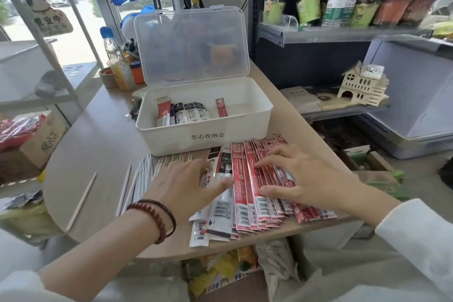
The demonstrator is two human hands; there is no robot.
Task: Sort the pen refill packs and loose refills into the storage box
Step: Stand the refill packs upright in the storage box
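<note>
You are laying both hands flat and spread, gripping nothing — left hand (186, 186) on the black-and-white packs (226, 162), right hand (302, 175) on the red packs (241, 179) — likely squaring the fan for lifting. The storage box (203, 136) is standing open at twelve o'clock, loose refills (141, 174) lying at nine.

Refill packs (247, 186) before storage box (206, 127); loose refills (137, 179) left.

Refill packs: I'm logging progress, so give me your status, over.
Left hand and right hand open, resting on the spread refill packs. Storage box open, partly filled. Loose refills lie left, nothing blocking the box.
</note>
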